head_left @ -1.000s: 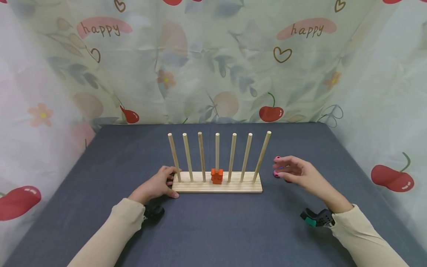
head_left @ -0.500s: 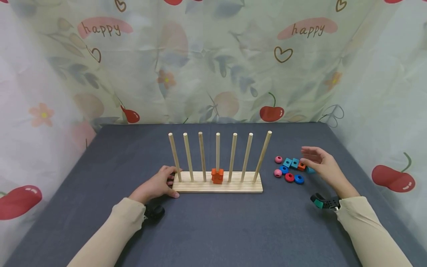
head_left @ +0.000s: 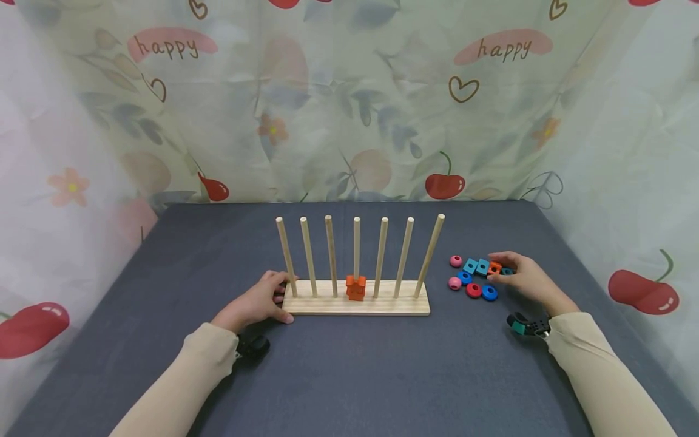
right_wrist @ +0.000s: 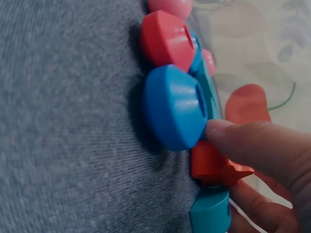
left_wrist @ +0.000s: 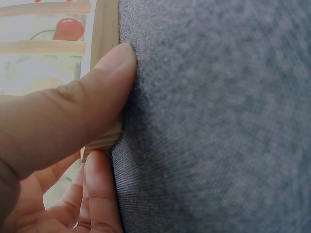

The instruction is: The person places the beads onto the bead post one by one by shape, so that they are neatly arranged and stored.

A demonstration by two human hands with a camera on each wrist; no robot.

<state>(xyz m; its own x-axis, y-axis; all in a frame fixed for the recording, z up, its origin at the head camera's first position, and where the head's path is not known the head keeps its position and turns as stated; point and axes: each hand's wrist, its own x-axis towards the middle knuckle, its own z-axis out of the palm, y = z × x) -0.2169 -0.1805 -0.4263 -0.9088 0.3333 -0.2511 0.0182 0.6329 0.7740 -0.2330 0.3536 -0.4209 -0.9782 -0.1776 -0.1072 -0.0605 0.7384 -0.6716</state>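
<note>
My left hand (head_left: pixel 255 301) grips the left end of a pale wooden peg rack (head_left: pixel 327 308), its thumb (left_wrist: pixel 114 63) along the front edge and fingers behind. Several upright dowels stand on the rack. Orange star-edged beads (head_left: pixel 356 289) sit at the foot of the middle dowel. On the right, my right hand (head_left: pixel 526 276) reaches over a group of loose beads. Its thumb and fingers lie on either side of an orange bead (head_left: pixel 494 269), apart from each other; contact with that bead is unclear. A teal bead (right_wrist: pixel 211 211) lies beside it, partly under the hand.
Near the right hand lie a blue bead (head_left: pixel 489 294), a red bead (head_left: pixel 474 291), two pink beads (head_left: pixel 455 283) and teal square beads (head_left: pixel 470 266). A dark grey cloth (head_left: pixel 349 376) covers the table. A printed curtain (head_left: pixel 327 121) hangs behind.
My right hand has moved right from beside the pink beads, uncovering the group, and then lowered around the orange bead. The left hand and the rack stay in place.
</note>
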